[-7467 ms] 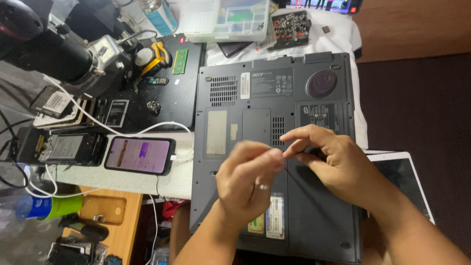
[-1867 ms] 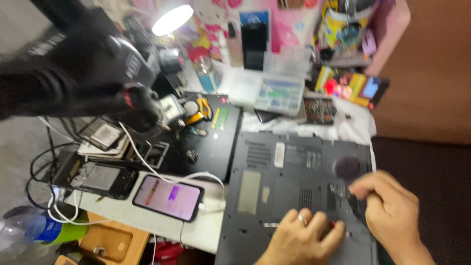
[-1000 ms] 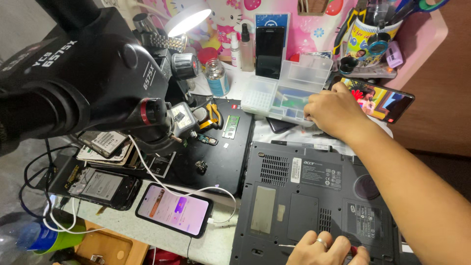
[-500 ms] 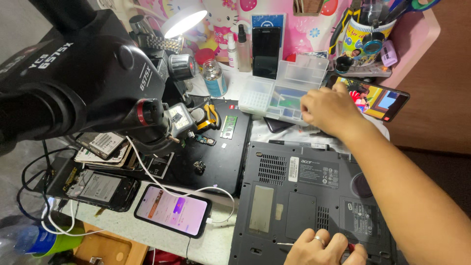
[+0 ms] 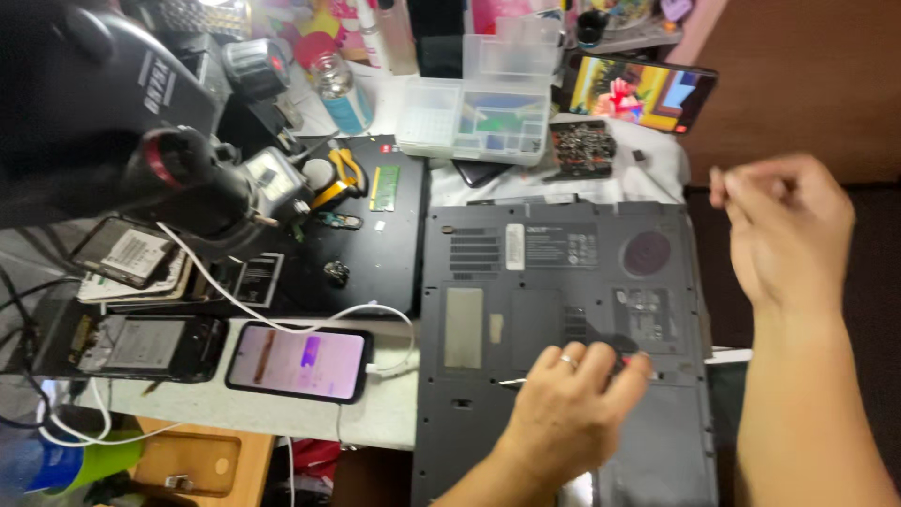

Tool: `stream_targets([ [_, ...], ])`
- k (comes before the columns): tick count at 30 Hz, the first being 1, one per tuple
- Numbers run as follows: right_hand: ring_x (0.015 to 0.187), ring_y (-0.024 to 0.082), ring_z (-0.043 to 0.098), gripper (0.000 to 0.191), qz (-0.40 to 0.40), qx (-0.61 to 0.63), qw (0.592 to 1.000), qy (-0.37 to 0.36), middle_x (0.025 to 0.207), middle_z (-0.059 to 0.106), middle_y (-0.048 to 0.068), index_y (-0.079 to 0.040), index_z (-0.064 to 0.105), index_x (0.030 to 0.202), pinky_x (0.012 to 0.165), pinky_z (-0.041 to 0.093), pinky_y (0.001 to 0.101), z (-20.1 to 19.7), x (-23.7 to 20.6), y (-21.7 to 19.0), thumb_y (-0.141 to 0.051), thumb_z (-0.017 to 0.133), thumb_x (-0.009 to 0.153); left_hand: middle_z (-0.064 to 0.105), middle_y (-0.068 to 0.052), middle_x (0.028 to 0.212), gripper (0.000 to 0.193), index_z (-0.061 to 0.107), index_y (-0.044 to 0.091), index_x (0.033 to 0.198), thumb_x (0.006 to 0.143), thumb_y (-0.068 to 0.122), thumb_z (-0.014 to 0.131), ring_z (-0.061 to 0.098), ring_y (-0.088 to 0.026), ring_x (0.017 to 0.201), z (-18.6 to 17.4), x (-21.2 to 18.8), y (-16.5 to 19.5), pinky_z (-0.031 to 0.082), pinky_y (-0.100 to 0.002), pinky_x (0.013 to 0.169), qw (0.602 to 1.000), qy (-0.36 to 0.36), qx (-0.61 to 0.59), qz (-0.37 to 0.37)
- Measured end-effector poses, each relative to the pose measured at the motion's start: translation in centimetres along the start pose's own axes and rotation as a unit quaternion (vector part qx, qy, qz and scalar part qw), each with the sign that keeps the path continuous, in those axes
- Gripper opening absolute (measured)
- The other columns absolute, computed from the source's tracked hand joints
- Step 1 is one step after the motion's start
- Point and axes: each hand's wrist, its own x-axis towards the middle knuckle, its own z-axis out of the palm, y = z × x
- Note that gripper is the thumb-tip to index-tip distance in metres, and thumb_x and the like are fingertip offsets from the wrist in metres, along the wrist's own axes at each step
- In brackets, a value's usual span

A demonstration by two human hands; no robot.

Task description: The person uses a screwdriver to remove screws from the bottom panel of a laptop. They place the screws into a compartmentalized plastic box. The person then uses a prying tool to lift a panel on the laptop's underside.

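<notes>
Fingers of the left hand (image 5: 572, 413) pinch a screwdriver (image 5: 526, 380) on the upturned laptop (image 5: 563, 282); right hand (image 5: 788, 230), loosely curled, hovers apparently empty; steady downward pressure suits.

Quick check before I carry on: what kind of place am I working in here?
Most likely an electronics repair bench. A laptop lies underside up with the left hand holding a screwdriver on it, an opened phone shows its insides, and a clear parts box sits behind.
</notes>
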Motion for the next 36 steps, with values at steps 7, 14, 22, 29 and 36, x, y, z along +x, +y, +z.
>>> stream_targets([
  [7,0.102,0.025,0.071,0.016,0.061,0.049,0.994,0.080,0.105,0.071,0.013,0.005,0.069,0.114,0.108,0.060,0.0384,-6.3,-4.9,-6.4,0.013,0.065,0.101,0.058,-0.014,0.100,0.045,0.065,0.005,0.132,0.088,0.003,0.060,0.057,-0.027,0.086,3.2,0.4,4.3,0.046,-0.040,0.075,0.999,-0.033,0.023,-0.002],
  [14,0.100,0.025,0.071,0.008,0.080,0.073,0.993,0.044,0.102,0.071,0.018,0.008,0.070,0.108,0.104,0.057,0.0383,-13.2,-3.9,-7.4,0.014,0.066,0.103,0.062,-0.008,0.107,0.043,0.063,0.006,0.133,0.090,0.009,0.063,0.060,-0.026,0.097,7.0,3.1,8.2,0.048,-0.041,0.085,0.990,-0.051,0.109,0.077],
  [22,0.095,0.021,0.071,0.013,0.103,0.029,0.992,0.073,0.101,0.073,0.015,0.005,0.072,0.106,0.101,0.061,0.0370,-17.6,-3.1,-8.4,0.011,0.070,0.096,0.069,-0.009,0.110,0.026,0.069,0.008,0.124,0.099,0.012,0.074,0.064,-0.023,0.096,11.6,8.1,10.4,0.053,-0.037,0.077,0.961,0.021,0.095,0.258],
  [29,0.092,0.020,0.073,0.012,0.073,0.021,0.995,0.063,0.099,0.074,0.014,0.003,0.074,0.104,0.093,0.059,0.0322,-19.2,-4.4,-8.9,0.007,0.074,0.092,0.072,-0.007,0.114,0.028,0.059,0.006,0.125,0.101,-0.007,0.065,0.075,-0.021,0.098,14.8,11.2,8.7,0.064,-0.031,0.084,0.968,0.214,-0.094,0.087],
  [36,0.088,0.014,0.067,0.016,0.127,-0.082,0.986,0.072,0.098,0.073,0.011,0.004,0.073,0.107,0.087,0.056,0.0252,-18.6,-3.7,-5.9,0.005,0.074,0.091,0.072,-0.020,0.119,0.026,0.054,-0.004,0.131,0.106,-0.005,0.062,0.075,-0.025,0.103,15.3,12.8,7.1,0.066,-0.033,0.089,0.943,0.231,-0.238,-0.035],
])
